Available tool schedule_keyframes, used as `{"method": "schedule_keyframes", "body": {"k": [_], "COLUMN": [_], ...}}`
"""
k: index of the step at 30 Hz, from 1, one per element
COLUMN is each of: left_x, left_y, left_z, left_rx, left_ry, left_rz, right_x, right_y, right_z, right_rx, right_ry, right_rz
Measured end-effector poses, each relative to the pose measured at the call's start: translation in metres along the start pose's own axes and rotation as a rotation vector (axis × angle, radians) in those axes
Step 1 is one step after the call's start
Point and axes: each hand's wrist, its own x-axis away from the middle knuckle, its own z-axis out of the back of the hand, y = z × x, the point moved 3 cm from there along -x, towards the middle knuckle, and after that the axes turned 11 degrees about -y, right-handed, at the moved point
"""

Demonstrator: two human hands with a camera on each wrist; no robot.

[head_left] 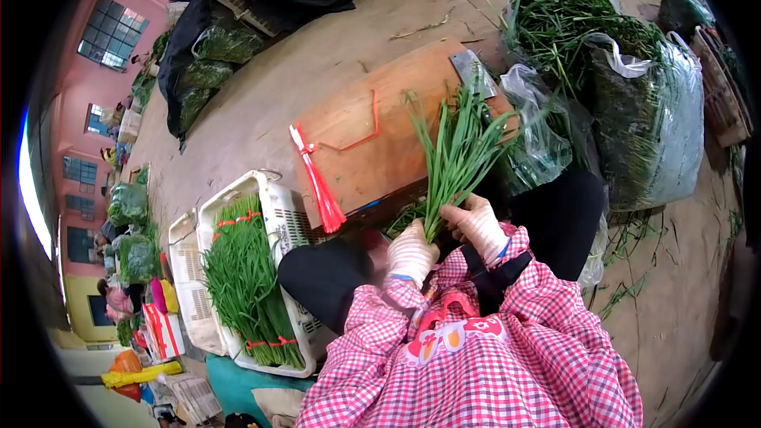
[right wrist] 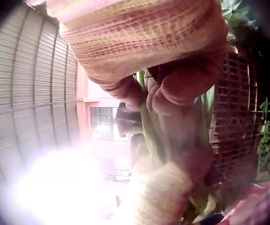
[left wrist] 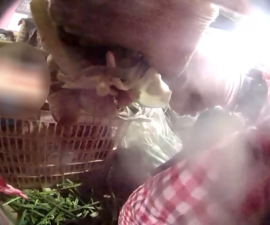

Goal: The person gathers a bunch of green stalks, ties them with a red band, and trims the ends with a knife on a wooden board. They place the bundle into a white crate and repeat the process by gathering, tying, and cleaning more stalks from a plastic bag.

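Observation:
In the head view, a bunch of long green stalks (head_left: 460,147) stands upright above the lap. The gloved left hand (head_left: 413,254) grips its lower end. Beside it the gloved right hand (head_left: 477,226) has its fingers curled at the bunch's right side, near the base. The right wrist view shows the right hand (right wrist: 149,47) with bent fingertips pinching at a green stalk (right wrist: 149,131), and the other glove (right wrist: 163,192) below. The left wrist view is dark and hazy around the left hand (left wrist: 130,33).
A wooden board (head_left: 349,131) in front bears red ties (head_left: 319,182) and a metal blade (head_left: 469,71). Tied green bundles fill a white crate (head_left: 273,226) at the left. A plastic bag of greens (head_left: 650,127) stands at the right. Cut leaves (left wrist: 50,206) lie below a basket (left wrist: 46,150).

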Motion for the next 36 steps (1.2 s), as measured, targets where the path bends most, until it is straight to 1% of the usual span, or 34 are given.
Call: {"method": "schedule_keyframes", "body": {"k": [4, 16, 20, 23, 24, 27, 28, 31, 32, 35, 36], "left_x": [0.0, -0.002, -0.003, -0.002, -0.003, -0.003, -0.004, -0.008, -0.009, -0.001, -0.004], "left_y": [-0.001, 0.001, 0.002, 0.0, 0.0, -0.003, -0.003, -0.007, -0.008, -0.005, -0.007], "left_z": [-0.003, -0.004, -0.002, -0.003, -0.002, -0.003, -0.003, -0.007, -0.009, -0.005, -0.007], "left_rx": [-0.012, -0.072, -0.062, -0.057, -0.051, -0.049, -0.051, -0.066, -0.073, -0.068, -0.047], "left_ry": [0.047, 0.058, 0.046, 0.083, 0.082, 0.098, 0.094, 0.119, 0.133, 0.088, 0.063], "left_rz": [-0.023, -0.014, -0.009, -0.038, -0.047, -0.078, -0.077, -0.106, -0.123, -0.11, -0.092], "right_x": [0.0, -0.002, 0.002, 0.004, 0.007, 0.009, 0.008, 0.016, 0.02, 0.024, 0.013], "right_y": [0.001, 0.003, 0.004, 0.012, 0.013, 0.018, 0.016, 0.013, 0.01, -0.002, 0.008], "right_z": [0.002, 0.003, 0.0, -0.005, -0.008, -0.01, -0.013, -0.01, -0.012, -0.012, -0.008], "right_rx": [-0.003, 0.045, -0.015, -0.093, -0.144, -0.106, -0.113, 0.169, 0.299, 0.564, 0.595], "right_ry": [-0.013, -0.004, 0.019, 0.066, 0.061, 0.089, 0.098, 0.104, 0.149, 0.203, 0.201], "right_rz": [0.003, 0.016, 0.079, 0.192, 0.26, 0.316, 0.454, 0.429, 0.497, 0.642, 0.637]}}
